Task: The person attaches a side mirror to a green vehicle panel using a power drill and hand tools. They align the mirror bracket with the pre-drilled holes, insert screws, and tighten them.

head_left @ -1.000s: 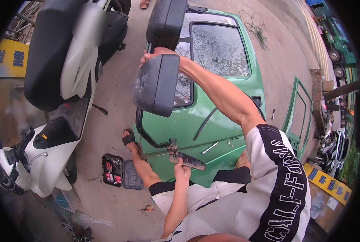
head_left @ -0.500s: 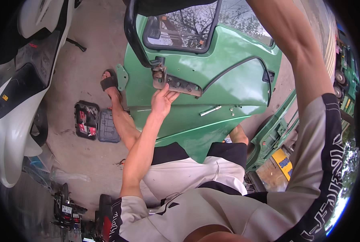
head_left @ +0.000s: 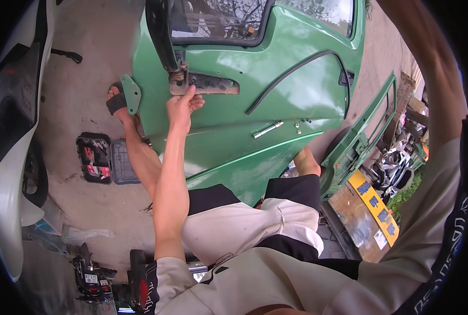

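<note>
My left hand (head_left: 185, 105) grips the lower edge of a dark metal bracket (head_left: 215, 86) with bolt holes, thumb on its face. A black tubular arm (head_left: 162, 37) rises from the bracket's hinge and runs out of the top edge. My right arm (head_left: 428, 68) stretches up along the right rim, its hand out of view. Beneath the bracket is a green vehicle door (head_left: 208, 131) with a dark-framed window. On it rest a curved rubber strip (head_left: 291, 71), a silver socket tool (head_left: 267, 129) and small metal parts (head_left: 300, 127). A green plate (head_left: 130, 94) is beside my foot.
An open toolbox (head_left: 94, 160) sits on the concrete at left, by a white scooter (head_left: 6, 226). At right are a green door frame (head_left: 373, 115), a yellow sign board (head_left: 373, 207) and piled metal items (head_left: 394, 168). Motorbikes (head_left: 89, 273) stand at lower left.
My right hand, earlier on the black mirrors, has left view upward, and the mirror housings with it. My left hand still grips the bracket, which now appears higher and farther left.
</note>
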The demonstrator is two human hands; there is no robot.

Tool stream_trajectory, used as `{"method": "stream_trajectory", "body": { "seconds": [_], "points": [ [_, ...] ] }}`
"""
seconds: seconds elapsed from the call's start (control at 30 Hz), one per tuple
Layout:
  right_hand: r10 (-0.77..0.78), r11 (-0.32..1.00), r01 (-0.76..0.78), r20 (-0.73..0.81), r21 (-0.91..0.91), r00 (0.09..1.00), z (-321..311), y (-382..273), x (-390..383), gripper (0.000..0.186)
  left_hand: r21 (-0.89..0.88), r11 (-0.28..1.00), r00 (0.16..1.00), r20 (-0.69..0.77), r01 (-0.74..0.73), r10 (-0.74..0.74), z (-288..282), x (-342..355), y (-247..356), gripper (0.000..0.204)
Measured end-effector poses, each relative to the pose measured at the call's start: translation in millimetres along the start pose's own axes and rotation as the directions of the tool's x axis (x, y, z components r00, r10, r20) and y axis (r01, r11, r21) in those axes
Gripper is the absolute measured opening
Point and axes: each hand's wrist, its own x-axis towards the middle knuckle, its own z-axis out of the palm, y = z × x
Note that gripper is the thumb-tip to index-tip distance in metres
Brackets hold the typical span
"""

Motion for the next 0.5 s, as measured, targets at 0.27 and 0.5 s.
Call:
{"method": "stream_trajectory", "body": {
  "seconds": [0.27, 0.5],
  "points": [
    [0.024, 1.0, -0.024, -0.004, -0.01, 1.0, 0, -2, -2, 0.032, -0.038, 0.999, 0.996, 0.089, -0.022, 0.025, 33, 11, -6, 0.042],
    [0.035, 0.999, -0.035, 0.004, -0.009, 0.999, 2, 1, -7, 0.032, 0.066, 0.997, 0.997, 0.067, 0.033, -0.038, 39, 25, -11, 0.044]
  ]
}}
